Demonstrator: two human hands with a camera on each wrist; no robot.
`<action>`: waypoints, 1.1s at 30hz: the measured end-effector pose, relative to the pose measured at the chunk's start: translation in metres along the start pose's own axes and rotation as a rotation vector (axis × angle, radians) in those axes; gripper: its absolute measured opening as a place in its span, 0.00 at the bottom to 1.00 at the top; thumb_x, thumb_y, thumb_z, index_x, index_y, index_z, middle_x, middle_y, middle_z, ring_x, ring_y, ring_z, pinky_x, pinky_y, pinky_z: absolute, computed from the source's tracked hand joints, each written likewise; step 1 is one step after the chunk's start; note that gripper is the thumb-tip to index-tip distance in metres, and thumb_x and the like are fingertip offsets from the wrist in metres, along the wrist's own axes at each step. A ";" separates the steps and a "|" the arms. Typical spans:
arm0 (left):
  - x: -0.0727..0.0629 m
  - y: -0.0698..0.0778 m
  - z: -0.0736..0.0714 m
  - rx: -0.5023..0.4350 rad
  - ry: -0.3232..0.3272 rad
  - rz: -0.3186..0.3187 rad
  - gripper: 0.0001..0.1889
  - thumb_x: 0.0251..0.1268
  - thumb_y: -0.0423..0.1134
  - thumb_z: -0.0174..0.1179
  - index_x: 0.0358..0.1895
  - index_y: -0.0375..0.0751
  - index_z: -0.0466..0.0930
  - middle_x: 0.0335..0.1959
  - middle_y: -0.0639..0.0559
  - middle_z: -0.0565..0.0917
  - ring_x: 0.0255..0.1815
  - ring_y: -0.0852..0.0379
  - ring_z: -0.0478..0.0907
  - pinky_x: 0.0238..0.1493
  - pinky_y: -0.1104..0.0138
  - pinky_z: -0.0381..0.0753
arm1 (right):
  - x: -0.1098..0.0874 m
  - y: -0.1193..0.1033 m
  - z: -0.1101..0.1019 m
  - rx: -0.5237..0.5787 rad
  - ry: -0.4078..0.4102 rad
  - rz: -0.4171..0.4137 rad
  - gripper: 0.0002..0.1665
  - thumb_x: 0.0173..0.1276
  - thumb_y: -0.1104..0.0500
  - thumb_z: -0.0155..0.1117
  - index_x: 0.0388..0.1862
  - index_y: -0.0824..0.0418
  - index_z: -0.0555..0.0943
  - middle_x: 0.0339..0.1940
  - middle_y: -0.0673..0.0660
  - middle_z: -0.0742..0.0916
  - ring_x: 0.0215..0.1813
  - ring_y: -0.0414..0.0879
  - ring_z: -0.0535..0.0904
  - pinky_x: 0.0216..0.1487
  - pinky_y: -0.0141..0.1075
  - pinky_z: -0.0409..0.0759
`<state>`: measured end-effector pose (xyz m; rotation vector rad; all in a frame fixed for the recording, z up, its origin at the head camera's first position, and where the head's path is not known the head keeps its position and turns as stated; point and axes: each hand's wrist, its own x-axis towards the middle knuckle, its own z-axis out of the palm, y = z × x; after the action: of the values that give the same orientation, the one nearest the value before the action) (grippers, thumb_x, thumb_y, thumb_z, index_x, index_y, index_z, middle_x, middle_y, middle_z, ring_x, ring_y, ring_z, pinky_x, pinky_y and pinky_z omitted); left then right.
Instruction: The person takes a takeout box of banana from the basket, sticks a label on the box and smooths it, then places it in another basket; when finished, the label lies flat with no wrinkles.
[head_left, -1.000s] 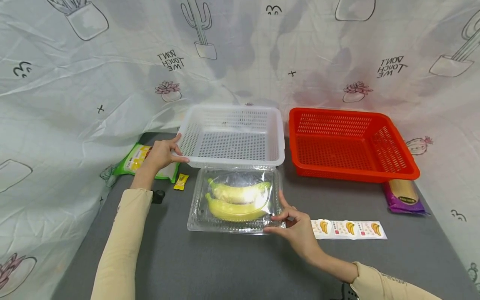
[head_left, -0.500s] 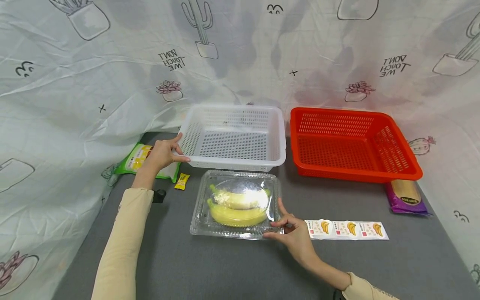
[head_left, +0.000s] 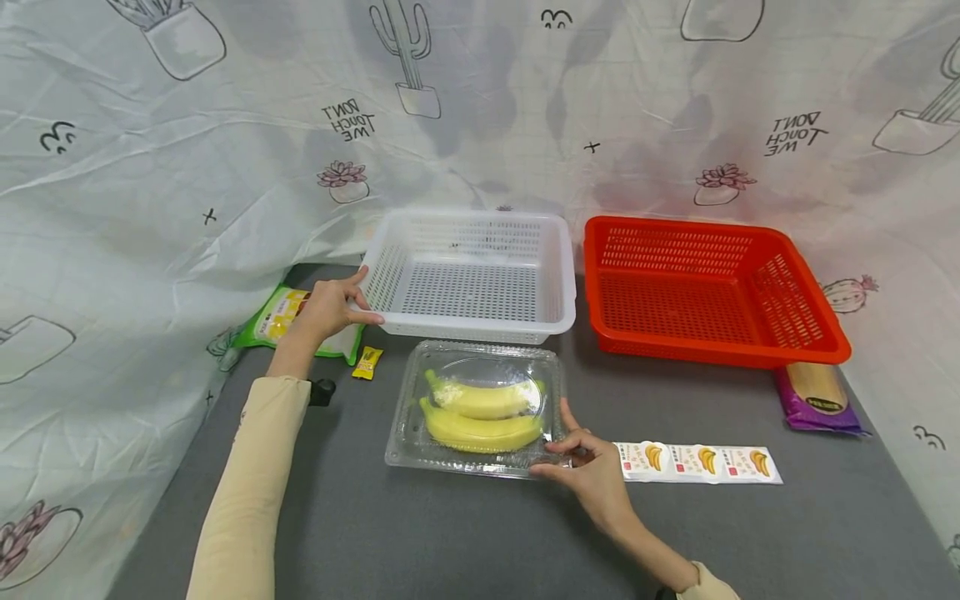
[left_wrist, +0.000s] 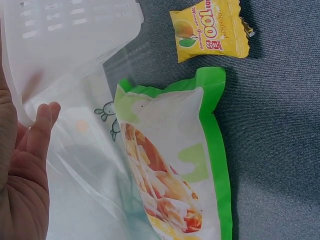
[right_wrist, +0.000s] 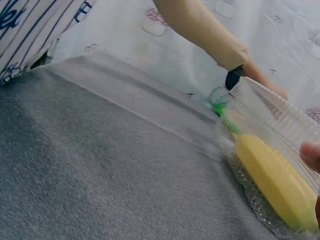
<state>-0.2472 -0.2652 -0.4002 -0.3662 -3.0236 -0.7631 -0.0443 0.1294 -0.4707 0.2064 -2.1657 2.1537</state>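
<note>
My left hand [head_left: 327, 307] grips the near-left corner of a white plastic basket [head_left: 472, 327]; in the left wrist view its fingertips [left_wrist: 41, 127] curl at the basket's rim. A clear plastic clamshell box [head_left: 405, 450] with its lid down lies in front of the basket. Two yellow bananas [head_left: 483, 433] show through the lid, side by side. My right hand [head_left: 600, 483] holds this box by its near-right corner, thumb along the front edge and fingers at the right side. In the right wrist view the box [right_wrist: 255, 97] appears tilted, a banana [right_wrist: 272, 175] inside.
A red basket [head_left: 720, 354] stands right of the white one, with a purple-ended packet [head_left: 813, 400] beside it. A strip of banana stickers [head_left: 697, 463] lies right of my right hand. Near my left hand are a green-edged bag [head_left: 273, 317] and a yellow candy [head_left: 367, 363].
The clamshell box has come toward me with my right hand, away from the white basket's front rim, and stopped. My left hand has stayed at the basket's corner.
</note>
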 end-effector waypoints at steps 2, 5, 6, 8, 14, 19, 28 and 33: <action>0.001 0.000 0.000 -0.001 0.002 -0.005 0.16 0.43 0.49 0.75 0.24 0.39 0.85 0.71 0.43 0.62 0.15 0.55 0.54 0.20 0.66 0.61 | 0.000 0.001 -0.001 0.002 -0.008 -0.018 0.18 0.36 0.76 0.78 0.29 0.73 0.82 0.68 0.66 0.69 0.68 0.42 0.67 0.53 0.26 0.74; 0.001 0.000 -0.001 -0.004 -0.001 -0.012 0.16 0.43 0.49 0.75 0.25 0.39 0.85 0.71 0.43 0.61 0.16 0.54 0.54 0.20 0.66 0.61 | 0.000 0.002 -0.002 0.020 -0.024 -0.034 0.18 0.36 0.77 0.78 0.29 0.74 0.82 0.68 0.67 0.68 0.69 0.43 0.65 0.68 0.39 0.61; 0.001 0.000 -0.001 -0.004 -0.002 -0.014 0.16 0.43 0.49 0.75 0.25 0.40 0.85 0.71 0.43 0.61 0.16 0.55 0.54 0.20 0.66 0.61 | 0.000 0.002 -0.002 0.023 -0.027 -0.038 0.18 0.36 0.77 0.78 0.30 0.74 0.82 0.68 0.67 0.68 0.69 0.43 0.65 0.71 0.43 0.54; 0.001 0.001 0.000 -0.007 -0.009 -0.011 0.16 0.44 0.49 0.75 0.25 0.39 0.85 0.71 0.43 0.61 0.15 0.55 0.54 0.20 0.66 0.61 | 0.000 0.003 -0.002 0.035 -0.026 -0.040 0.18 0.36 0.77 0.78 0.30 0.74 0.82 0.68 0.67 0.68 0.69 0.42 0.66 0.71 0.53 0.45; 0.000 0.002 0.001 -0.004 -0.001 0.018 0.14 0.45 0.46 0.74 0.26 0.38 0.85 0.71 0.42 0.62 0.12 0.56 0.53 0.19 0.66 0.61 | 0.003 0.007 0.003 0.027 -0.022 -0.079 0.18 0.36 0.77 0.78 0.29 0.73 0.82 0.67 0.67 0.69 0.68 0.43 0.67 0.70 0.59 0.40; 0.000 0.001 0.001 0.008 0.008 0.026 0.14 0.45 0.47 0.74 0.25 0.39 0.84 0.71 0.41 0.62 0.12 0.57 0.52 0.19 0.67 0.61 | 0.005 0.009 0.012 0.000 -0.039 -0.103 0.18 0.37 0.76 0.78 0.30 0.70 0.83 0.67 0.66 0.70 0.68 0.44 0.66 0.69 0.63 0.40; -0.001 0.002 0.001 0.007 0.016 0.034 0.15 0.45 0.47 0.74 0.25 0.38 0.85 0.71 0.41 0.62 0.12 0.57 0.53 0.19 0.67 0.60 | 0.007 0.014 0.024 -0.011 -0.025 -0.116 0.18 0.36 0.75 0.79 0.29 0.69 0.84 0.66 0.65 0.71 0.67 0.48 0.67 0.68 0.65 0.42; -0.001 0.001 0.001 0.001 0.015 0.039 0.15 0.45 0.47 0.74 0.26 0.38 0.85 0.71 0.41 0.62 0.12 0.57 0.54 0.20 0.67 0.61 | 0.008 0.017 0.029 -0.001 -0.004 -0.125 0.18 0.35 0.75 0.79 0.29 0.69 0.84 0.65 0.66 0.72 0.66 0.49 0.68 0.67 0.65 0.43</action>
<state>-0.2456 -0.2643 -0.4009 -0.4167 -2.9929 -0.7581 -0.0537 0.1004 -0.4860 0.3366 -2.0954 2.0858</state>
